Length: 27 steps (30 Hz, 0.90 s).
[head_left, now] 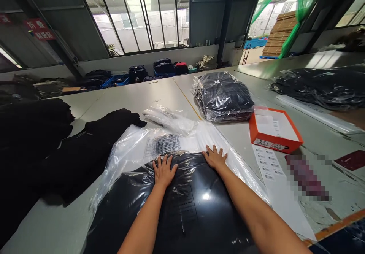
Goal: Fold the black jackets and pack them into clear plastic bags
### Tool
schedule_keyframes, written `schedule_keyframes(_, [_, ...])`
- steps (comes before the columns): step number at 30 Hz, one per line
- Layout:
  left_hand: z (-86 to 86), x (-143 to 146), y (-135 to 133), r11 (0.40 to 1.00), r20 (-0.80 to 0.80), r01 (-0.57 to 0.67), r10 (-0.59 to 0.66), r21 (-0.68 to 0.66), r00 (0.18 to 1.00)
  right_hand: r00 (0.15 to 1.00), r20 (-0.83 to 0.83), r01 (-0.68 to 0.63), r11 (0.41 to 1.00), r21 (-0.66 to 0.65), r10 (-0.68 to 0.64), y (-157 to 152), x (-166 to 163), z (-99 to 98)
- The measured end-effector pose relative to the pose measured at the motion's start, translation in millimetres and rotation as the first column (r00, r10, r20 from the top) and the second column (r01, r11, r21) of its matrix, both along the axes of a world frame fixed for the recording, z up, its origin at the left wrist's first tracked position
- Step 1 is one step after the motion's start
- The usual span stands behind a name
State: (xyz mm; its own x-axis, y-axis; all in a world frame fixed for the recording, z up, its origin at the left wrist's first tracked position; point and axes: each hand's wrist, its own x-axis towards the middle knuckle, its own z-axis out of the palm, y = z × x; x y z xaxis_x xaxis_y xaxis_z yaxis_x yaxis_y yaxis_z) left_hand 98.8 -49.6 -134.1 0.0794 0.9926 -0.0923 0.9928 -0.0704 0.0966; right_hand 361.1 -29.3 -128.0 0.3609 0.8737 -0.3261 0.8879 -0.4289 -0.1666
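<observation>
A black folded garment sits inside a clear plastic bag (188,204) on the table right in front of me. My left hand (163,170) lies flat on the bag's far end, fingers spread. My right hand (214,157) presses flat beside it, fingers apart, at the bag's far right corner. Beyond my fingers the empty open end of the bag (176,142) lies flat, showing a printed label.
A heap of loose black garments (71,151) lies to the left. A stack of bagged black garments (224,96) stands further back. An orange box (273,130) and a sheet of barcode stickers (266,162) are at the right. More bagged garments (322,86) lie far right.
</observation>
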Motion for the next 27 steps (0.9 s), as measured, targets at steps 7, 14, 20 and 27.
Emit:
schedule_keyframes(7, [5.3, 2, 0, 1.000, 0.025, -0.017, 0.017, -0.025, 1.000, 0.999, 0.036, 0.006, 0.993, 0.118, -0.010, -7, -4, -15.0])
schedule_keyframes(14, [4.6, 1, 0, 1.000, 0.070, -0.008, 0.008, 0.007, 0.997, 0.999, 0.034, 0.030, 0.981, 0.189, -0.037, -7, -4, -16.1])
schedule_keyframes(20, [11.7, 0, -1, 1.000, 0.108, -0.003, 0.005, -0.018, 0.994, 0.998, 0.056, 0.024, 0.981, 0.190, -0.036, -7, -6, -13.4])
schedule_keyframes(27, [43.6, -24, 11, 0.985, 0.105, 0.107, -0.093, -0.138, 0.990, 0.996, 0.080, 0.027, 0.974, 0.224, -0.046, -7, -9, -9.8])
